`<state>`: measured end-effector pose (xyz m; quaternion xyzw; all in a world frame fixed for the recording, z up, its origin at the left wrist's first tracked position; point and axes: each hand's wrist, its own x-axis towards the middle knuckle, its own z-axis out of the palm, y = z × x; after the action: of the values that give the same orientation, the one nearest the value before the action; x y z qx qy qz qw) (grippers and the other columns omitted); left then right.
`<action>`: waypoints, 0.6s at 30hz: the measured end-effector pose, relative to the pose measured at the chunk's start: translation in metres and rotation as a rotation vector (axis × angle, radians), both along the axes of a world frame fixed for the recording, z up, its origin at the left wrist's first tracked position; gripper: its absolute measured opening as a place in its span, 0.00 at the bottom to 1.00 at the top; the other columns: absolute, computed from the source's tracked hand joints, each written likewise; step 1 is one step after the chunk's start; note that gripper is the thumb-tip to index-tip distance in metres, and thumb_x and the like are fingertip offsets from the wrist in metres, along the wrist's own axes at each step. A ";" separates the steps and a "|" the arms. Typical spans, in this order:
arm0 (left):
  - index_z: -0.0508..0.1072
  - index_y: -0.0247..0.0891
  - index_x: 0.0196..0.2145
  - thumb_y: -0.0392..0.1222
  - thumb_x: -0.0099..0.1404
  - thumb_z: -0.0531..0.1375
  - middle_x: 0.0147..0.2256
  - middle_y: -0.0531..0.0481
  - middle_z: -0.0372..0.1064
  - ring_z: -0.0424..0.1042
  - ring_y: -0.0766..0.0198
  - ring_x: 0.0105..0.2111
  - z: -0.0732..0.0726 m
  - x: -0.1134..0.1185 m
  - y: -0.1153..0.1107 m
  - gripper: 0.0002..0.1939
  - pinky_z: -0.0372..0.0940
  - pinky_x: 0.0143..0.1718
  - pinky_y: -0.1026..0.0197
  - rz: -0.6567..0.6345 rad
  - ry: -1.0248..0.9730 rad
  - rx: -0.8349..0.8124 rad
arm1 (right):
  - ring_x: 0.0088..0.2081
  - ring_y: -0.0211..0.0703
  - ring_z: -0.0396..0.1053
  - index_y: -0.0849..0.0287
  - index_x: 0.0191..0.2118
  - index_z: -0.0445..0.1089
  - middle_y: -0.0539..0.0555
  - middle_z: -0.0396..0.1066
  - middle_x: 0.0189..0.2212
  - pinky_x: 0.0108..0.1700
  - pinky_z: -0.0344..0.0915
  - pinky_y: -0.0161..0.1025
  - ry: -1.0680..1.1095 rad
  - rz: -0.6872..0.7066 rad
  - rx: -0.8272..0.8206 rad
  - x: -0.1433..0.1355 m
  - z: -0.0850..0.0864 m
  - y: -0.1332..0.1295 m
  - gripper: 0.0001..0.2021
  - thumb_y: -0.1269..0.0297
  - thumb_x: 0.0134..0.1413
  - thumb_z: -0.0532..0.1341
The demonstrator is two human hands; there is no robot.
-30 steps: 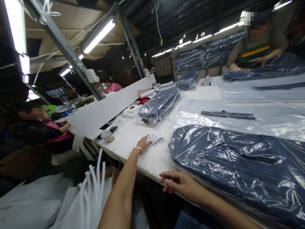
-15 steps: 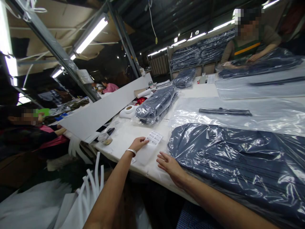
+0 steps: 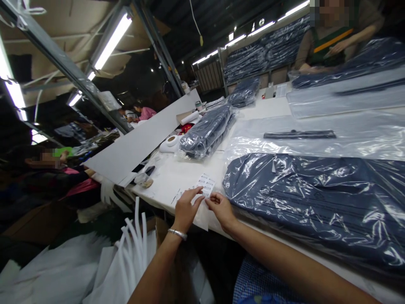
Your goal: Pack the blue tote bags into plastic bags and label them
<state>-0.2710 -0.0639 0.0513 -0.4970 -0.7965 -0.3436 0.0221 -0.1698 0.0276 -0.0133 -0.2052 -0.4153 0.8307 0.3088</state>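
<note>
A white sheet of barcode stickers (image 3: 207,182) is held just over the near edge of the white table. My left hand (image 3: 186,207), with a silver bangle at the wrist, has its thumb and fingers closed on the sheet's left part. At the lower right edge of the sheet, my right hand (image 3: 221,210) pinches with thumb and forefinger; whether a single sticker is between them is too small to tell. Right of my hands lies a dark blue garment in a clear plastic bag (image 3: 300,198), with a small white tag near its top.
Behind the bagged garment are clear plastic sheets (image 3: 247,126) and a dark strip (image 3: 299,134). A folded bagged garment (image 3: 205,133) and a white roll (image 3: 171,141) lie farther back. White foam tubes (image 3: 136,236) stand below left. One co-worker is across the table, another at left.
My right hand has come in from the open and now pinches at the sheet's edge. My left hand has shifted its hold lower on the sheet. The view has tilted slightly.
</note>
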 end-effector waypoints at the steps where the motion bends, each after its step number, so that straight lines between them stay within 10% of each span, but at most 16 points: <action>1: 0.72 0.49 0.52 0.45 0.64 0.62 0.43 0.50 0.75 0.72 0.57 0.45 0.002 0.004 0.001 0.18 0.66 0.51 0.50 -0.027 0.064 -0.036 | 0.29 0.39 0.67 0.60 0.33 0.70 0.50 0.71 0.27 0.33 0.64 0.36 0.007 -0.006 0.007 0.000 -0.001 0.000 0.18 0.53 0.38 0.71; 11: 0.74 0.47 0.50 0.46 0.62 0.63 0.40 0.51 0.78 0.76 0.59 0.37 0.000 0.009 0.005 0.17 0.70 0.44 0.56 -0.012 -0.001 -0.076 | 0.32 0.41 0.66 0.58 0.28 0.68 0.49 0.68 0.27 0.39 0.63 0.38 0.010 -0.068 0.137 0.000 -0.002 0.002 0.19 0.49 0.38 0.72; 18: 0.76 0.44 0.48 0.48 0.61 0.63 0.36 0.51 0.77 0.76 0.60 0.35 -0.005 0.007 0.005 0.18 0.70 0.42 0.58 0.075 -0.263 0.037 | 0.27 0.38 0.63 0.58 0.28 0.66 0.47 0.65 0.24 0.34 0.63 0.37 -0.017 0.010 -0.065 0.001 -0.006 -0.005 0.19 0.52 0.34 0.72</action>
<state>-0.2638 -0.0594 0.0461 -0.4172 -0.8040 -0.4194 -0.0603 -0.1686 0.0225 -0.0191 -0.2198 -0.3919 0.8435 0.2943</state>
